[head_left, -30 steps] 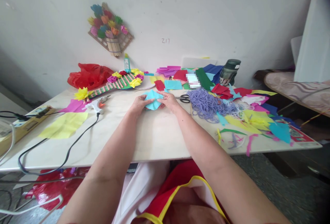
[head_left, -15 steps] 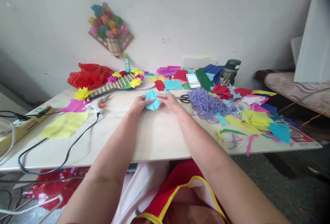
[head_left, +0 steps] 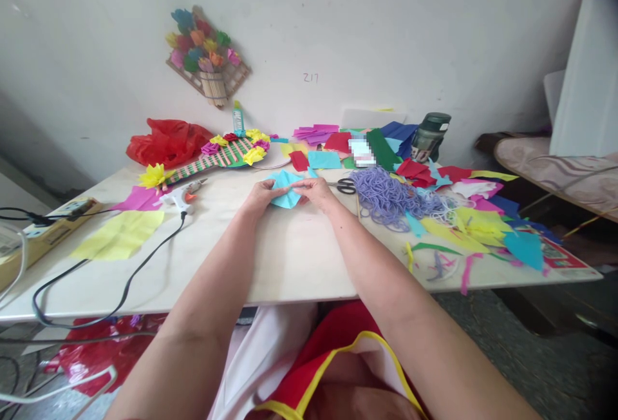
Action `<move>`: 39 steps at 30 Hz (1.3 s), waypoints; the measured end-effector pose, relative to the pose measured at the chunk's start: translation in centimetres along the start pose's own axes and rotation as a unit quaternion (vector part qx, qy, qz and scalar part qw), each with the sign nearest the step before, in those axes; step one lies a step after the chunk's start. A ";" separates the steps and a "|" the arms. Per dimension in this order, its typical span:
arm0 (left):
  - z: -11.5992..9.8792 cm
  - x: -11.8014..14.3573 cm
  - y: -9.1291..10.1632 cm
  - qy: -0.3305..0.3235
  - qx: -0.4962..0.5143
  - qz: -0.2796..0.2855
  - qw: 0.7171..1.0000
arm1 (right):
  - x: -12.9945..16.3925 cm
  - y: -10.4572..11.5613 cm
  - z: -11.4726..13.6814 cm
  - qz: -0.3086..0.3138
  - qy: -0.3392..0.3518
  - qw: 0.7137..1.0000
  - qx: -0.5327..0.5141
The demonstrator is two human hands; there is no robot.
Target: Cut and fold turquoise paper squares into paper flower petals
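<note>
A creased piece of light-blue crepe paper (head_left: 286, 200) is held between my two hands, low over the middle of the table. My left hand (head_left: 263, 196) grips its left side, thumb laid across the top. On the right side my right hand (head_left: 313, 192) pinches it, thumb and fingers meeting near the paper's middle. The fingers under the paper are hidden. Just to the right of my right hand lie black-handled scissors (head_left: 346, 186), their blades partly hidden. Beyond my hands are a red paper piece (head_left: 299, 161) and a flat blue paper piece (head_left: 324, 160).
At left lie a glue gun (head_left: 178, 201) with its cable, a yellow paper sheet (head_left: 120, 234) and a power strip (head_left: 53, 233). Behind is a flower-decorated lute-shaped craft (head_left: 212, 161). Purple yarn (head_left: 386, 198), paper scraps (head_left: 473, 227) and a dark bottle (head_left: 431, 136) fill the right.
My thumbs have shifted slightly on the blue paper, and its folds lie a little differently, more spread toward me. Both hands keep hold of it in nearly the same place.
</note>
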State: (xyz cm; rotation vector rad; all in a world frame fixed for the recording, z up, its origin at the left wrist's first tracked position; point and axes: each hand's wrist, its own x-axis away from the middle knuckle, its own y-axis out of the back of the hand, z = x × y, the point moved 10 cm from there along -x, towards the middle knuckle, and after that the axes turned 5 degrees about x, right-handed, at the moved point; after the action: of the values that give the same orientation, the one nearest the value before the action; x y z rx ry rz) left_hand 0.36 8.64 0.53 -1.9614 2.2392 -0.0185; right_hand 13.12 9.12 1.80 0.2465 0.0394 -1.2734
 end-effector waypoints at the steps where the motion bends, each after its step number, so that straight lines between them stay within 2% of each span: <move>1: 0.0 0.0 0.1 -0.001 -0.001 -0.003 1.000 | 0.0 0.0 0.0 0.000 0.000 1.000 0.002; 9: -0.4 0.1 0.0 -0.010 -0.022 0.000 1.000 | 0.5 -0.3 0.2 0.001 -0.012 1.000 -0.006; 14: -0.4 -0.1 0.2 -0.017 -0.029 -0.005 0.999 | 0.6 -0.5 0.5 0.024 -0.020 0.999 -0.029; 20: -0.9 0.0 0.4 -0.027 -0.026 -0.020 0.999 | 0.4 1.1 -0.2 -0.020 -0.055 0.996 -0.063; 23: -1.1 0.2 0.2 -0.028 -0.028 -0.014 0.999 | 0.5 1.0 -0.8 -0.008 -0.076 0.996 -0.052; 27: -1.1 0.2 0.2 -0.020 -0.042 -0.012 0.999 | 0.6 0.9 -1.0 -0.013 -0.069 0.997 -0.021; 33: -0.7 0.0 -0.2 -0.021 -0.041 0.016 0.999 | 0.4 1.1 -0.7 -0.035 -0.054 0.998 -0.007; 39: -0.5 0.1 -0.8 -0.011 -0.039 0.043 0.998 | 0.7 0.4 -0.3 -0.002 -0.059 0.998 -0.007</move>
State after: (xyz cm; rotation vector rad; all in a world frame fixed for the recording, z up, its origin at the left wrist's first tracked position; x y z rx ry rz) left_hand 1.10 8.34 1.07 -1.8899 2.3424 0.1015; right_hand 13.74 8.58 1.45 0.1599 -0.0517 -1.2901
